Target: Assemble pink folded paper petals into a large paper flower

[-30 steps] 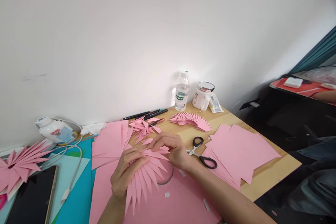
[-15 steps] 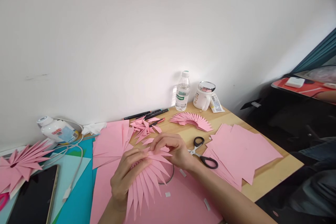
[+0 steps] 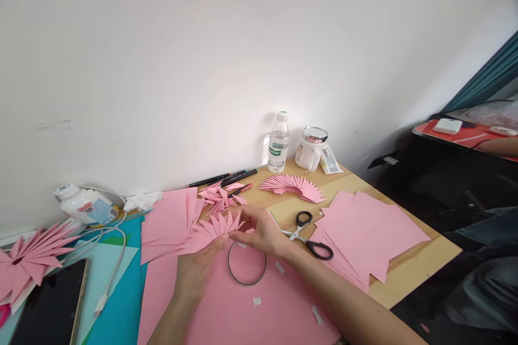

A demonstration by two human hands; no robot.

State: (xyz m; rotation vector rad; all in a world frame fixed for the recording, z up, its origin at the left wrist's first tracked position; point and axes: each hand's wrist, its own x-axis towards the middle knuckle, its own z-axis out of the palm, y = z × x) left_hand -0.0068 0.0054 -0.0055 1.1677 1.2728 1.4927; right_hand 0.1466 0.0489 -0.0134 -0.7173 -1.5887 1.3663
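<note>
Between my two hands is a fan of folded pink paper [image 3: 212,228], its points now turned up and away from me. My left hand [image 3: 198,267] grips its near left side, slightly smeared by motion. At the right end, my right hand [image 3: 259,230] pinches the fan between thumb and fingers. Just below the hands, a thin metal ring [image 3: 247,283] lies on a large pink sheet [image 3: 226,318]. Small white pieces [image 3: 257,301] are scattered on that sheet. Scissors with black handles [image 3: 319,249] rest right of my right hand.
Stacked pink sheets [image 3: 376,232] cover the table's right side. A curved pink paper fan [image 3: 293,186], a water bottle [image 3: 278,145] and a lidded mug [image 3: 309,151] stand toward the wall. At left are a phone [image 3: 52,302], a cable [image 3: 121,259] and a pink pinwheel [image 3: 32,256].
The paper fan has flipped from points hanging down to points facing up and away. My left hand has turned over with it, and the metal ring now shows fully.
</note>
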